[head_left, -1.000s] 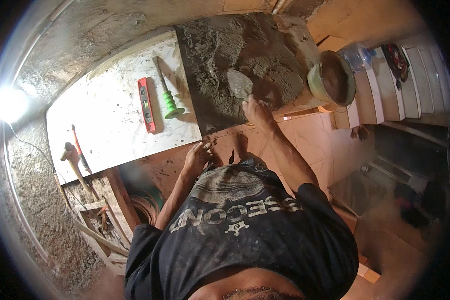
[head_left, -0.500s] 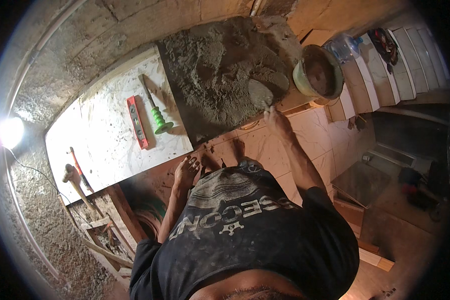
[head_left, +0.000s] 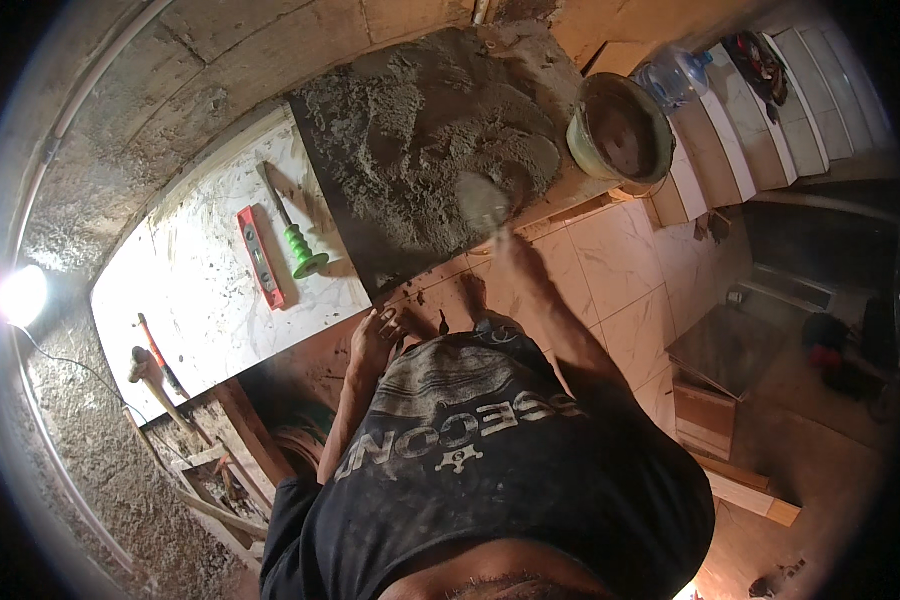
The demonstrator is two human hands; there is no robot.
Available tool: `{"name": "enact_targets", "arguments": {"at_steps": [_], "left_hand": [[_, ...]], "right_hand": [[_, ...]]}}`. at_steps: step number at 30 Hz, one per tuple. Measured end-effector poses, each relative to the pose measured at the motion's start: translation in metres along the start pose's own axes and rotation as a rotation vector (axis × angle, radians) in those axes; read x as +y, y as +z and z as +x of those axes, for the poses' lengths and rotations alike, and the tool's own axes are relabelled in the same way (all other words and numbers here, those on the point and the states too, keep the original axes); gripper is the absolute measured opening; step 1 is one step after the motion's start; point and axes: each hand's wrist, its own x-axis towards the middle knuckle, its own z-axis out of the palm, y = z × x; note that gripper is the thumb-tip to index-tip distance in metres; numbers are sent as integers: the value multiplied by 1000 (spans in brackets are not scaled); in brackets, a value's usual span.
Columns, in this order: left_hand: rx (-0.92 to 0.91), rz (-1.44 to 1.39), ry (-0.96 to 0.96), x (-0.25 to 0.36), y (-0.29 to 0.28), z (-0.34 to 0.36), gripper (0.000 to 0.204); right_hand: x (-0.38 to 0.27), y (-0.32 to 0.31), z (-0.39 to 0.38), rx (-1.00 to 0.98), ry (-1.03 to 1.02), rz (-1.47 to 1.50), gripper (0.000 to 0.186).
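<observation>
My right hand (head_left: 516,254) is closed round the handle of a trowel (head_left: 483,201). The trowel's rounded blade, blurred by motion, lies over the wet grey mortar (head_left: 410,150) spread on the dark part of the counter. By the front corner of the white tiles (head_left: 195,325), my left hand (head_left: 373,338) rests with fingers loosely bent and apart, nothing in them. On those tiles lie a red spirit level (head_left: 260,258) and a chisel (head_left: 295,238) with a green guarded grip.
A bucket (head_left: 585,150) of murky liquid stands right of the mortar, beside a clear plastic bottle (head_left: 670,78) and stairs (head_left: 735,165). A hammer (head_left: 155,372) and a red-handled tool (head_left: 160,355) lie at the tiles' left end. A bright lamp (head_left: 22,295) glows at far left.
My right hand has drawn the trowel leftward and slightly nearer across the mortar. My left hand stays by the tile corner. The whole view has shifted a little.
</observation>
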Motion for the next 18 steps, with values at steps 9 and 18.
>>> {"name": "enact_targets", "arguments": {"at_steps": [9, 18], "left_hand": [[28, -49, 54, -10, -19, -11, 25], [69, -42, 72, -8, -2, -20, 24]], "right_hand": [[80, -65, 17, 163, 198, 208, 46], [66, -96, 64, -237, -19, 589, 42]]}}
